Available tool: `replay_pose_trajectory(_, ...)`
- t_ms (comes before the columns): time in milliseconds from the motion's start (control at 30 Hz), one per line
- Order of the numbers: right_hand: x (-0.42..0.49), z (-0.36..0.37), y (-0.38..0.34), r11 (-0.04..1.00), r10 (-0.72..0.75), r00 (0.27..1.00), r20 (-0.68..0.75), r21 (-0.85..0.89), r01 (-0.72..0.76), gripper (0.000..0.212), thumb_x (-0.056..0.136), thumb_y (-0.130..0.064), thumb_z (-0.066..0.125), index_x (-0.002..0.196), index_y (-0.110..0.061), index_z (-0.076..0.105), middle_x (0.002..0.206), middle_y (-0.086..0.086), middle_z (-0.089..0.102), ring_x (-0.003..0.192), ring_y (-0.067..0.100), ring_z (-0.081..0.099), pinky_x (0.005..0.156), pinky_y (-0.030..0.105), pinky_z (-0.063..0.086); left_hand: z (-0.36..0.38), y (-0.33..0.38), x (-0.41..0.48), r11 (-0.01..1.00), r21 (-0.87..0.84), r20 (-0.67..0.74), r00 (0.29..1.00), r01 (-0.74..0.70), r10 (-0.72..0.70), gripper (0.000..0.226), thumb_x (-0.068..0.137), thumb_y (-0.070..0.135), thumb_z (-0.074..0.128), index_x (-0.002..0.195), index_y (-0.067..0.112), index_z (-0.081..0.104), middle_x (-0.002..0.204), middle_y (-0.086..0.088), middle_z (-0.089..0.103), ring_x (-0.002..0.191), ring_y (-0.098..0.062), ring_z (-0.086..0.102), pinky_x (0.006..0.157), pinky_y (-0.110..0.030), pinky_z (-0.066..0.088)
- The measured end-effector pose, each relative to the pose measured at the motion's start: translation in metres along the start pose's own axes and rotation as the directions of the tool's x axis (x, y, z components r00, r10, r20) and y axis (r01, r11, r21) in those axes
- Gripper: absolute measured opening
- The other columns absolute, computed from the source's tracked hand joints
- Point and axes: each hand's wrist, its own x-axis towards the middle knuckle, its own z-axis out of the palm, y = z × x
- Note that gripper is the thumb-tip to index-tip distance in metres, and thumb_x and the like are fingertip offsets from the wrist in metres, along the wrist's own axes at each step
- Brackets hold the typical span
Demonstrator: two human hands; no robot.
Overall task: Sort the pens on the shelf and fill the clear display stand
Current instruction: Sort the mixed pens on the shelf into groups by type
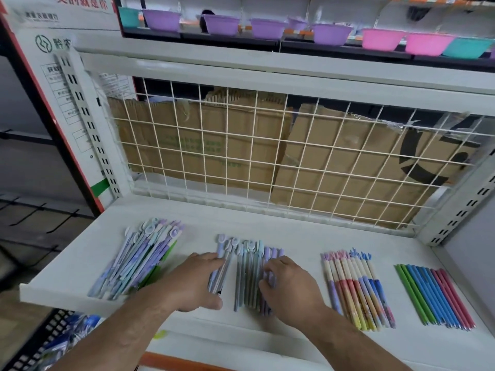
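Four lots of pens on the shelf (267, 226), all in front of the wire grid (267, 156). Below the grid's left end: a loose heap (134, 263) of pastel pens, crossed and overlapping, unsorted. Below its middle: a neat row (249, 279), caps toward the grid. Below its right half: a patterned row (359, 290), then a plain row (436, 295) of green, blue and red, nearest the grid's right post.

Grip, left hand (190, 285): at the neat row's left edge, fingers curled over a few pens (223, 271) set slightly apart from the rest, thumb under their lower ends. Looks like a loose pinch.

Grip, right hand (292, 287): on the purple pens at that row's right edge, fingers bent, tips down on the barrels. Cannot tell whether gripping or only pressing, owing to blur.

Judged step: squaring up the neat row. Stand filling not yet begun.

Risks, judged:
- Round barrels on a smooth shelf: one sideways nudge from either hand enough to send pens rolling into the patterned row, or off the front lip away from the grid.
- Loose heap close to the front-left corner: a knock from the left forearm likely to spill it.
- Near-identical pastel shades: easy mixing of purple with blue.

Hidden or unclear:
- Clear display stand nowhere in view.
- Pens under both palms covered.
- Cap shapes blurred.
- Blue packets (75, 330) below the shelf edge, farthest from the grid, cut off by the frame.
- Cardboard (214, 151) behind the grid, print unreadable.
- Bowls (267, 29) above the grid.
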Motion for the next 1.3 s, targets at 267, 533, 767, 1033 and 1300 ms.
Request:
replay_pose_trajectory(267, 0.004, 0.004, -0.006, 1.000, 0.011, 1.000, -0.011, -0.022, -0.011, 0.015, 0.094, -0.031, 0.051, 0.096, -0.022, 0.062, 0.101, -0.006, 0.058, 0.083, 0.017, 0.060, 0.070, 0.029, 0.050, -0.002, -0.007, 0.001, 0.997, 0.061, -0.017, 0.999, -0.041, 0.042, 0.095, 0.085, 0.035, 0.077, 0.160, 0.022, 0.019, 0.166, 0.008, 0.016, 0.150, -0.011, 0.014, 0.116, -0.022, 0.015)
replay_pose_trajectory(533, 0.006, 0.006, -0.014, 0.997, -0.029, 0.996, -0.089, -0.074, 0.023, 0.026, 0.094, -0.035, 0.051, 0.112, -0.025, 0.066, 0.115, -0.008, 0.063, 0.103, 0.015, 0.061, 0.079, 0.026, 0.052, -0.002, -0.013, -0.006, 1.000, 0.006, -0.132, 0.991, -0.024, 0.024, 0.080, 0.084, 0.054, 0.070, 0.153, 0.032, 0.035, 0.152, 0.012, 0.037, 0.135, -0.008, 0.040, 0.107, -0.024, 0.035)
replay_pose_trajectory(767, 0.019, 0.015, -0.043, 0.981, -0.077, 0.994, -0.083, -0.183, 0.060, 0.029, 0.095, -0.035, 0.048, 0.115, -0.024, 0.066, 0.118, -0.005, 0.059, 0.115, 0.019, 0.053, 0.110, 0.039, 0.038, -0.012, -0.036, -0.020, 0.961, 0.123, -0.487, 0.859, 0.247, -0.159, 0.043, 0.093, 0.047, 0.053, 0.128, 0.023, 0.055, 0.126, 0.001, 0.056, 0.115, -0.019, 0.054, 0.092, -0.031, 0.045)
replay_pose_trajectory(1033, 0.025, 0.021, -0.079, 0.966, -0.112, 0.966, -0.235, -0.253, 0.051, 0.015, 0.073, -0.040, 0.073, 0.085, -0.033, 0.072, 0.090, -0.014, 0.066, 0.075, 0.013, 0.060, 0.069, 0.021, 0.037, -0.026, -0.065, -0.027, 0.877, 0.242, -0.511, 0.823, 0.415, -0.248, 0.031, 0.094, 0.045, 0.051, 0.111, 0.021, 0.059, 0.114, -0.002, 0.061, 0.107, -0.022, 0.057, 0.081, -0.030, 0.046)
replay_pose_trajectory(1300, 0.025, 0.015, -0.103, 0.928, -0.072, 0.966, -0.247, -0.372, -0.026, 0.027, 0.047, -0.048, 0.087, 0.061, -0.044, 0.064, 0.064, -0.020, 0.057, 0.054, 0.006, 0.024, 0.055, 0.008, -0.001, -0.029, -0.064, -0.009, 0.917, 0.207, -0.407, 0.882, 0.340, -0.235, 0.014, 0.099, 0.024, 0.049, 0.105, 0.018, 0.060, 0.117, 0.003, 0.066, 0.113, -0.016, 0.061, 0.074, -0.018, 0.034)
